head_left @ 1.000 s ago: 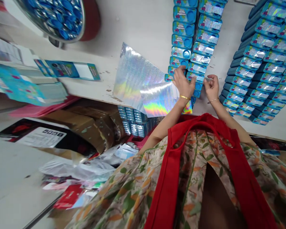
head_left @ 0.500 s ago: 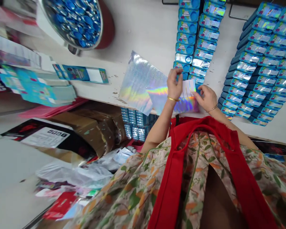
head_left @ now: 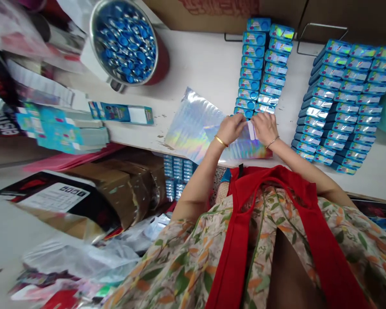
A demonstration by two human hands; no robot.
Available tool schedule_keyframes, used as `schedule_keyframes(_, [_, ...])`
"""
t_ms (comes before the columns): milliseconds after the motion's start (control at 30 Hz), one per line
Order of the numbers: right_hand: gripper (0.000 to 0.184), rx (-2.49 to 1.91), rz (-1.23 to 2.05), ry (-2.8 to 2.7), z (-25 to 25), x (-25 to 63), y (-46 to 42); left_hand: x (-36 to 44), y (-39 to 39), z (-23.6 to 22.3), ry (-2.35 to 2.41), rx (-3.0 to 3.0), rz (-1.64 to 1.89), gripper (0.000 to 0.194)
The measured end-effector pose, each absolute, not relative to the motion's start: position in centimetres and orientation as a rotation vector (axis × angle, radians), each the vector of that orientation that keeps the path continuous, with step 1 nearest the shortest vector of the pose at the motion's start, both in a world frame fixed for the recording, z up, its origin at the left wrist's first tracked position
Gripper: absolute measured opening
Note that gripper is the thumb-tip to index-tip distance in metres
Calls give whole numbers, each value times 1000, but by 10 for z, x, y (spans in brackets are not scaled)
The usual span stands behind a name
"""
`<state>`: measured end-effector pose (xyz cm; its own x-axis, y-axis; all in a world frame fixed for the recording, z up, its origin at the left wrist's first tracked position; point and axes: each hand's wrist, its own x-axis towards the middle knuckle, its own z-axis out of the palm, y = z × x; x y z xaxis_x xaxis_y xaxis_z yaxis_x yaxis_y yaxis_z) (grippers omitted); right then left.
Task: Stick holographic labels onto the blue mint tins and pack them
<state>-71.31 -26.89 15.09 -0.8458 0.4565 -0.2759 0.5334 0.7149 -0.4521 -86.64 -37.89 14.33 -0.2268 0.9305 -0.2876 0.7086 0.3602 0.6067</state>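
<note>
My left hand (head_left: 232, 129) is closed in a pinch at the near end of the left row of small blue boxes (head_left: 250, 73). My right hand (head_left: 265, 128) is closed beside it, its bent fingers against the near end of the right row of boxes (head_left: 274, 80). A narrow white strip (head_left: 251, 130) shows between the hands, close to my right thumb. What the fingertips pinch is mostly hidden. Shiny rainbow-silver sheets (head_left: 193, 124) lie overlapping under and left of my hands.
A metal pot (head_left: 162, 64) of blue and silver round pieces stands back left. Flat blue cartons (head_left: 64, 133) and a long blue box (head_left: 116, 112) lie left. More stacked blue boxes (head_left: 337, 107) stand right. Brown cardboard boxes (head_left: 131, 180) sit below the table edge.
My hands have come closer together, with my right hand moving left towards my left hand at the row ends. The view has shifted, showing more of the table's back.
</note>
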Motion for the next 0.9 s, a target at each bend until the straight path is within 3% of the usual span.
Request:
schedule_keyframes(300, [56,954,-599,2928,132,-761,-131,-916,-242,119,2092,1564,596,32])
schedule_keyframes(467, [63,944,-848,3084,83,-780,-86,-927,-197,78,2084,1517,721,30])
schedule_keyframes(667, [52,1005,-784,2933,83,-788,-84,-920,-196,55,2055,1390,986,31])
schedule_keyframes(900, [37,977,-592,2847,111,-799,-90,-875,-263,106,2045,1303,1108,34])
